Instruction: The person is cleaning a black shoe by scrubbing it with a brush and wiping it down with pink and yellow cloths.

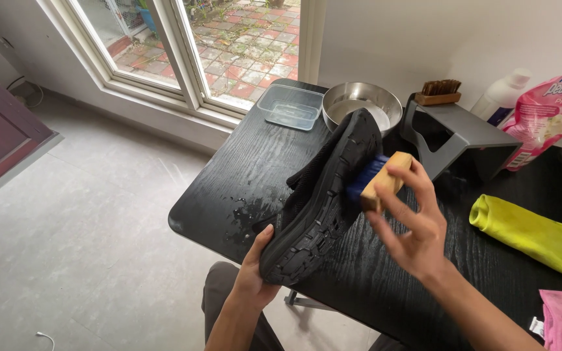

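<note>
Black shoe (323, 201) gripped by left hand (255, 273); right hand (411, 224) fingers clasp brush (380, 179) (steel bowl (362, 104) behind).

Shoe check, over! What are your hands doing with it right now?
Left hand holds black shoe by one end, sole up. Right hand presses wooden brush, blue bristles, on sole. Nothing in the way; water drops on black table.
</note>
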